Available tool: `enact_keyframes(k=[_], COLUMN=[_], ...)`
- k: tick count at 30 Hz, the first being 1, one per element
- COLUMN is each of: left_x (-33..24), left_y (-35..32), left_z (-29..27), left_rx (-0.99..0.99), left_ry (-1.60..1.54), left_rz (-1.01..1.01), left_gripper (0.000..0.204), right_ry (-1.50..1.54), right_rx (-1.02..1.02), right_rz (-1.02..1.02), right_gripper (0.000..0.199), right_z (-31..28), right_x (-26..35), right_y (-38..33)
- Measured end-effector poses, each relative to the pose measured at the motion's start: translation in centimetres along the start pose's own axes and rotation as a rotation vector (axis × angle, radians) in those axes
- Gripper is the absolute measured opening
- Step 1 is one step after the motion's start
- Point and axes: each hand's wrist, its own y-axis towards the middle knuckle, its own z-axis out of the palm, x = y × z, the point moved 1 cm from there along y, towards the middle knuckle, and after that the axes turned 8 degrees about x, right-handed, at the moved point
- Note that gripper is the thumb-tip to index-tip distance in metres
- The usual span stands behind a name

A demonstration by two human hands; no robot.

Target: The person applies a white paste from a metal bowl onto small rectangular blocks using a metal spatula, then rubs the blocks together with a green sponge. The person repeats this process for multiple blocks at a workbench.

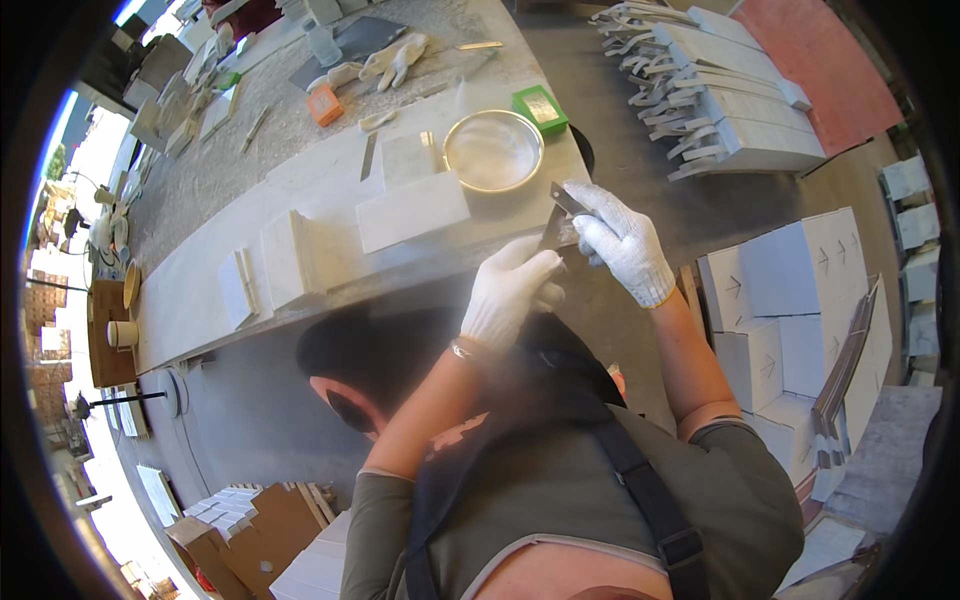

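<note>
Both my hands wear white knit gloves and are raised just off the table's near right edge. My left hand (505, 290) pinches a dark narrow strip (551, 228) between thumb and fingers. Close by, my right hand (622, 242) grips a dark flat piece (566, 199) with a pale round spot on it. The two dark parts almost meet at an angle; whether they are joined I cannot tell. Just beyond them sits a round gold-rimmed dish (541, 150) with a pale, cloudy content. A white slab (412, 212) lies left of it, near the table edge.
Upright white slabs (290, 258) and a thinner stack (238, 288) stand further left. A green box (540, 108), an orange box (324, 105) and loose gloves (395, 62) lie beyond the dish. White cartons (790, 300) stand at my right, with strapped white bundles (740, 95) farther off.
</note>
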Motion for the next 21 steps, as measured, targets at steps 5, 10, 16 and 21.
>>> enact_keyframes(k=[5,10,16,21], left_x=[0.7,1.2,1.4,1.3], left_y=[0.7,1.3,1.6,1.5], left_z=[0.1,-0.3,0.6,0.4], left_rx=[-0.050,-0.070,-0.032,-0.039], left_ry=[-0.024,0.045,0.038,0.064], left_rz=[0.015,-0.023,-0.025,-0.017], left_gripper=[0.048,0.046,0.045,0.046], right_ry=[-0.143,-0.258,-0.388,-0.485], right_rx=[-0.048,-0.033,-0.141,-0.099], right_rz=[-0.184,-0.343,-0.294,-0.431], right_gripper=[0.039,0.037,0.039,0.040], right_z=[0.4,2.8,0.2,0.9], right_x=[-1.3,-2.2,-2.1,-2.4], right_y=[0.6,-0.9,-0.7,-1.1])
